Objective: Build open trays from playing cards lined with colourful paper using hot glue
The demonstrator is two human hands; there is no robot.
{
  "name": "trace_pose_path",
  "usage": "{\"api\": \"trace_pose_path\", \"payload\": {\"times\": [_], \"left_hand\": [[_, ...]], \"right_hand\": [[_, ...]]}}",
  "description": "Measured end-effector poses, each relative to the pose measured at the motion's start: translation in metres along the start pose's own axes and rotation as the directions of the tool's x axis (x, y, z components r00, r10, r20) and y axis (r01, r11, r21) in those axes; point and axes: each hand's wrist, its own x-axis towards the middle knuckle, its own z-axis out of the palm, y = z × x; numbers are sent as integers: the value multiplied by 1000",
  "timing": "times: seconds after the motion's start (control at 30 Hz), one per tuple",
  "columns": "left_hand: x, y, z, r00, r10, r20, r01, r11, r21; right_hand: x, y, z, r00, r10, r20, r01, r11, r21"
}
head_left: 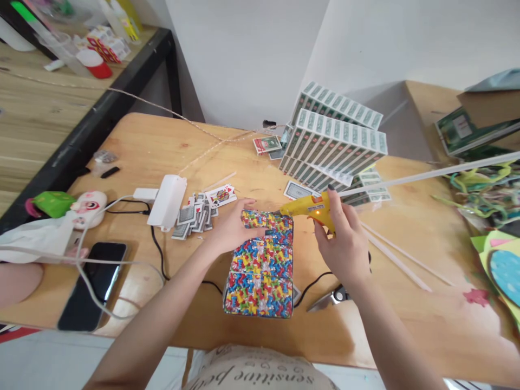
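Note:
My right hand (345, 241) is wrapped round a yellow hot glue gun (306, 208). Its nozzle points left at the far edge of a colourful patterned block (260, 265), and an orange light glows on its body. A long white glue stick (430, 174) runs out of the gun's back toward the right. My left hand (233, 230) grips the block's far left part, thumb across its top and fingers along its far edge. Seams divide the block's top into several panels. Loose playing cards (199, 216) lie left of my left hand.
Stacked card boxes (337, 143) stand at the back right. On the left are a white power adapter (167, 201), a phone (92, 287) and cables. Scissors (331, 298) and spare glue sticks (398, 265) lie on the right. A string (203, 130) crosses the table's back.

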Motion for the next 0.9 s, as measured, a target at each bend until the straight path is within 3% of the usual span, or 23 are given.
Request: {"api": "trace_pose_path", "payload": {"times": [0.4,0.9], "left_hand": [[0,-2,1,999,43,-23,-43,999,-8],[-1,1,-1,1000,-4,-19,4,1000,6]], "right_hand": [[-4,5,-4,1000,-6,-29,6,1000,10],[-7,16,-14,998,70,0,-70,997,33]]}}
